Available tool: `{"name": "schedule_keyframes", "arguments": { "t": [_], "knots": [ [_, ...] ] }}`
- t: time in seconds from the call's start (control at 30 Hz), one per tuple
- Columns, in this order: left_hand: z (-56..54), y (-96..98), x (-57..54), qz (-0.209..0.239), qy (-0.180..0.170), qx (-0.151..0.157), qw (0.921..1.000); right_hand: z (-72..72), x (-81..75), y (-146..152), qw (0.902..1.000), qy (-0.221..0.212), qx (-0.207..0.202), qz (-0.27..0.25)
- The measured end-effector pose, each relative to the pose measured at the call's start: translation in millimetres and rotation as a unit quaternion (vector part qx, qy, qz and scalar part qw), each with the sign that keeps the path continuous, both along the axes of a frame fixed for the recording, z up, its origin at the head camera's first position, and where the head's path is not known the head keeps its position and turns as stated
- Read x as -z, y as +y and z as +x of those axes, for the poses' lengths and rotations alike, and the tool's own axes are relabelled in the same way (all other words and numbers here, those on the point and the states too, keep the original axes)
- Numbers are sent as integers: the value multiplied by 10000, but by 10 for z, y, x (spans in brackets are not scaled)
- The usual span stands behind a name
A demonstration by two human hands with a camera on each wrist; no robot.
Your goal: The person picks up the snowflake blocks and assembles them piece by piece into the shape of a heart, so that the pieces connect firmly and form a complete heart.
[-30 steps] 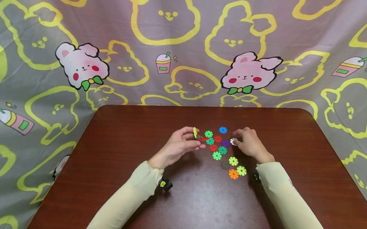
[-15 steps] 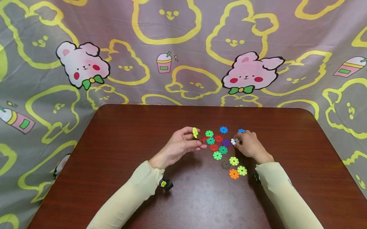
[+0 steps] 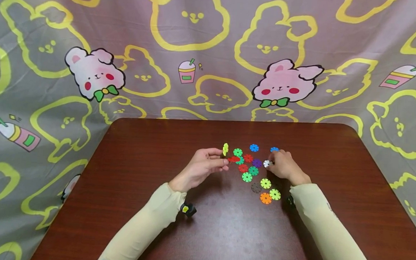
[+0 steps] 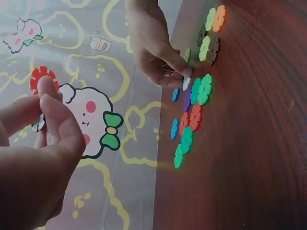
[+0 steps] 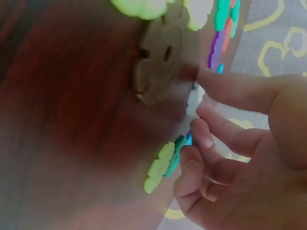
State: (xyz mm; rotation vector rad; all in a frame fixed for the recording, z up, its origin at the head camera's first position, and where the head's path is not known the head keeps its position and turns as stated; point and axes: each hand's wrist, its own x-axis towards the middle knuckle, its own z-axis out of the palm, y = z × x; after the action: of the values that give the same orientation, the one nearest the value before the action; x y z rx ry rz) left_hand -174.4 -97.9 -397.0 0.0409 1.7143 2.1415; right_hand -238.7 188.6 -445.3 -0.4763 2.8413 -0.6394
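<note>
My left hand is raised over the table and pinches a red notched plastic disc between thumb and fingers. A yellow disc stands edge-on by the same fingertips. From the left wrist view, the red disc shows above the thumb, and the fingers partly cover a pale piece behind. At the right of the scattered discs, my right hand has thumb and index finger on a white disc. That white disc is tilted between those fingertips in the right wrist view.
Flat on the brown table lie several loose discs, including a blue one, a purple one, a green one and an orange one. Another blue disc is beside the right fingers. A patterned curtain hangs behind.
The red disc in my left hand has turned to show more of its face, and the yellow disc has shifted slightly right. My right fingers have uncovered a blue disc behind them.
</note>
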Motion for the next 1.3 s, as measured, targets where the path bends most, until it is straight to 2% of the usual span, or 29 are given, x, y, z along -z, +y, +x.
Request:
{"name": "schedule_keyframes", "arguments": {
  "t": [0.13,0.4,0.77,0.93,1.07,1.3],
  "knots": [
    [11,-3,4,63,-13,-58,10000,6,-12,4,9998,-121,131,8],
    [5,0,13,178,-15,-164,9997,37,9,18,9993,29,263,-253],
    [-8,14,3,181,-157,-314,9992,64,-1,-8,9972,110,97,-736],
    [-10,20,4,476,-250,-432,9976,83,-42,-38,9948,91,221,-994],
    [-20,28,-4,705,-346,-534,9955,108,-125,-89,9863,-16,447,-1588],
    [-39,41,-21,846,-403,-669,9934,187,-358,-228,9609,-86,521,-2719]
  ]
}}
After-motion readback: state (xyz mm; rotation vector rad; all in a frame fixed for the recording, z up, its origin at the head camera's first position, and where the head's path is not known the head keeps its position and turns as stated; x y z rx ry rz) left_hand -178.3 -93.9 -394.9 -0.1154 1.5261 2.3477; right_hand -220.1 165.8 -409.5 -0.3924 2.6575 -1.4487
